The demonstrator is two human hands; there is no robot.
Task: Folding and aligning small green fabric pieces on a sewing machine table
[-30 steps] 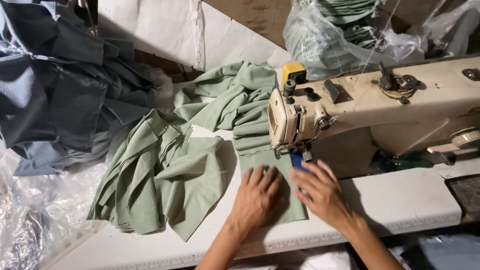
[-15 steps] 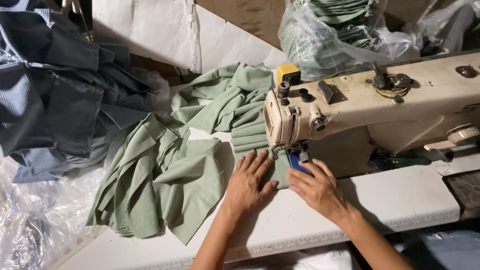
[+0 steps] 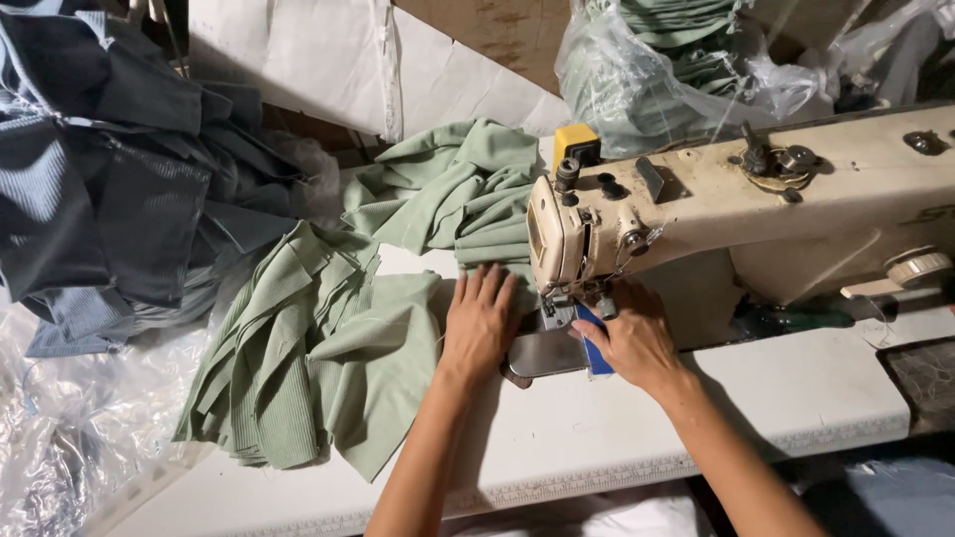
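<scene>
A cream sewing machine stands on a white table. My left hand lies flat, fingers apart, on pale green fabric just left of the needle and the metal plate. My right hand rests at the presser foot, fingers curled beside a small blue piece; whether it grips anything is hidden.
A stack of folded pale green pieces lies at the table's left. Dark blue-grey garments are heaped at far left over clear plastic. A plastic bag of green fabric sits behind the machine, white cloth behind that.
Both hands have moved forward towards the needle. The green piece that lay under them has passed behind the machine, leaving the metal plate bare.
</scene>
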